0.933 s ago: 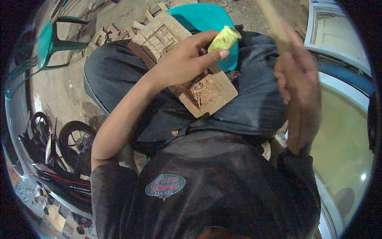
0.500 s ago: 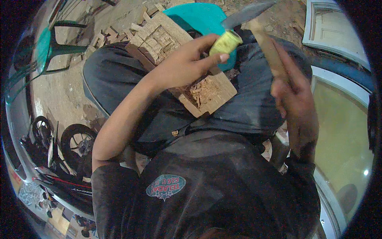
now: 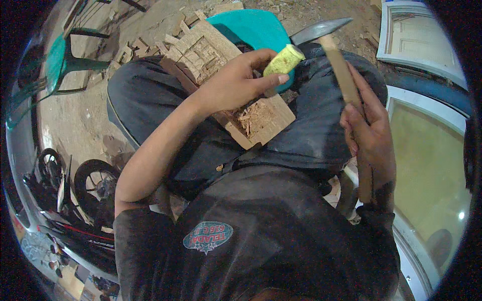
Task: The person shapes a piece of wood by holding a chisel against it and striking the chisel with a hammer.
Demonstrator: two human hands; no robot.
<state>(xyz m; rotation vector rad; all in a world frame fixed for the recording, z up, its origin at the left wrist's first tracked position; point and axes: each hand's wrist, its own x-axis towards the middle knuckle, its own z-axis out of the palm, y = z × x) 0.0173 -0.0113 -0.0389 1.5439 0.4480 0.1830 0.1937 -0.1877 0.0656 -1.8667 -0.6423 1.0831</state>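
Across my lap lies a wooden board with carved recesses, loose chips in its near one. My left hand is closed round the yellow handle of a chisel, held above the board; the hand hides its blade. In my right hand is a hammer, gripped by its wooden handle. Its grey metal head is just beyond the top of the chisel handle, apart from it in the picture.
A teal plastic stool stands under the board's far end. Wood offcuts are scattered on the ground at far left. White-framed panels lean along my right side. A motorcycle and a green chair stand at left.
The hammer head, blurred before, has come down slightly toward the chisel handle and shows sharply. The chisel handle tilts a little more to the right. Both grips are unchanged.
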